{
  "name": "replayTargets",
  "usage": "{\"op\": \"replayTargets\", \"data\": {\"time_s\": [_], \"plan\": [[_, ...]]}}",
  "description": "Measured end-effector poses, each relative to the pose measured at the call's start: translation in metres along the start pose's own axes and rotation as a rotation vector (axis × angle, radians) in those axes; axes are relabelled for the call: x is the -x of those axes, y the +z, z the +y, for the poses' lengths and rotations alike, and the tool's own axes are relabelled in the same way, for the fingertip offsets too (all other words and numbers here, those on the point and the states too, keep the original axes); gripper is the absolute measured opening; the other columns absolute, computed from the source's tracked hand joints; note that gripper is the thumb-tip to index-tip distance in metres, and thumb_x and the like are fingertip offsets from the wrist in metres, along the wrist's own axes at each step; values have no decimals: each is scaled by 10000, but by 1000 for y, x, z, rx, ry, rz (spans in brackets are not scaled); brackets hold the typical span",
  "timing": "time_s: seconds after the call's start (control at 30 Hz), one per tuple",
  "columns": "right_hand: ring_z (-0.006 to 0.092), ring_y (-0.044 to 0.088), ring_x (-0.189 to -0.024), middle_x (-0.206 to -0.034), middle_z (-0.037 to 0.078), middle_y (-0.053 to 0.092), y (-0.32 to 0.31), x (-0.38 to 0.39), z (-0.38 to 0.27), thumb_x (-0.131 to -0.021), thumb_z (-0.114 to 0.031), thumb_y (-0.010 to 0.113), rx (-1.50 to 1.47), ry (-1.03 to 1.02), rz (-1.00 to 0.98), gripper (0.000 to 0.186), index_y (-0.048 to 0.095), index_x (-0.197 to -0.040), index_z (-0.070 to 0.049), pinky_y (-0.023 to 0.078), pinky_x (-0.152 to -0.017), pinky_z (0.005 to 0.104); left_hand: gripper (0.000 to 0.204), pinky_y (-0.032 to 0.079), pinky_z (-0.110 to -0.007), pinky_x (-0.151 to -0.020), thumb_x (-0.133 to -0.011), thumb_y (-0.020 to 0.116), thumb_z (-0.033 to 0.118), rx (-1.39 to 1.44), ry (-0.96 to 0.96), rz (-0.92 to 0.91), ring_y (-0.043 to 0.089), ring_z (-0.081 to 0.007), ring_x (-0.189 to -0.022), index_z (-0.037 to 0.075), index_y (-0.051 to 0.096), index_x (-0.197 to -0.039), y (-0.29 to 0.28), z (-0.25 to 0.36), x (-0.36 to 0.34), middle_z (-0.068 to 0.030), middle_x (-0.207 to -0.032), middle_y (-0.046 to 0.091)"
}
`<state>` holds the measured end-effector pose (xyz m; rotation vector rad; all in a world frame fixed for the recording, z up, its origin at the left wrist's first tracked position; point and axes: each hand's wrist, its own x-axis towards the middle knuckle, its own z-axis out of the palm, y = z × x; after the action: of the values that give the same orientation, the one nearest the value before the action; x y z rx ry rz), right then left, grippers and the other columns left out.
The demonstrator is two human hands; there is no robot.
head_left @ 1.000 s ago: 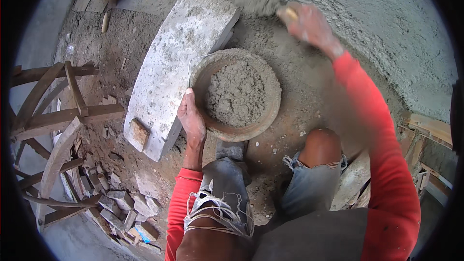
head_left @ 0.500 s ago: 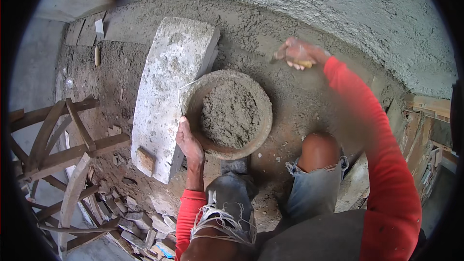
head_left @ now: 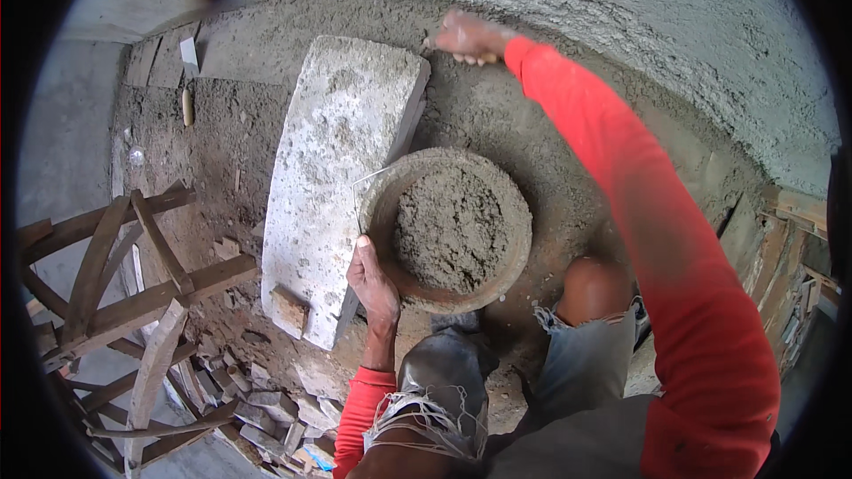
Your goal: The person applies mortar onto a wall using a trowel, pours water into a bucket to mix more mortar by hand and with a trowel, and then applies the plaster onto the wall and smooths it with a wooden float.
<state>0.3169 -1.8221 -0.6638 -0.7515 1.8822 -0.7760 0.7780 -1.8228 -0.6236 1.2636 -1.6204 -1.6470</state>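
My left hand is closed at the near left side of a round mortar pan, where its thin wire handle meets the fingers. Grey wet mortar fills much of the pan. My right hand stretches far forward, fingers wrapped round a trowel at the mortar strip along the wall's foot. The hand is slightly blurred and hides most of the trowel; the wooden handle shows better in the earlier frame. Beside the pan lies a long pale slab, splashed with mortar.
A piece of brick rests on the slab's near end. Crossed wooden beams stand at the left, with rubble below. A tool with a wooden handle lies at the far left. A rough plastered wall curves round the far side.
My right hand has moved forward and left with the trowel, toward the wall's foot and the slab's far end. The left hand keeps its hold; the whole view has shifted slightly.
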Motion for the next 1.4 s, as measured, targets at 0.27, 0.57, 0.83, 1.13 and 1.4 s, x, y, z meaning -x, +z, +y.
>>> {"op": "replayTargets", "data": {"time_s": [0.27,0.57,0.83,1.13,1.4], "plan": [[98,512,-420,-605,14,575,-4,9,-6,-1107,-452,627,-320,45,180,446,731,-1067,-20,418,-351,309,399,293,-241,-699,-1189,542,313,-34,-6,16,332,-41,-809,87,521,-861,-2,0,-2,102,-847,419],[167,536,-441,-642,66,603,15,-39,-22,-1044,-439,585,-75,33,146,517,690,-924,53,448,-396,374,428,254,-264,-659,-1194,525,333,-96,8,-3,288,-41,-776,92,480,-843,-2,1,-2,105,-811,368],[140,545,-480,-634,46,604,22,-72,-83,-1014,-411,674,-228,-88,-6,421,690,-850,-24,455,-418,354,420,238,-266,-630,-1190,529,341,-80,-4,-4,281,-40,-738,94,508,-850,-4,1,-3,115,-782,342],[182,585,-465,-564,76,596,42,-103,-30,-1006,-387,625,-46,-110,370,500,619,-644,-43,545,-512,409,450,239,-276,-640,-1189,527,365,-148,17,-1,276,-49,-748,96,474,-831,-5,4,-4,106,-785,341],[176,534,-452,-639,52,572,62,82,17,-1109,-401,597,-412,256,533,430,585,-863,-48,449,-413,388,443,242,-282,-634,-1178,551,368,-77,0,41,290,-55,-743,83,501,-842,-2,3,-2,101,-780,355]]}}
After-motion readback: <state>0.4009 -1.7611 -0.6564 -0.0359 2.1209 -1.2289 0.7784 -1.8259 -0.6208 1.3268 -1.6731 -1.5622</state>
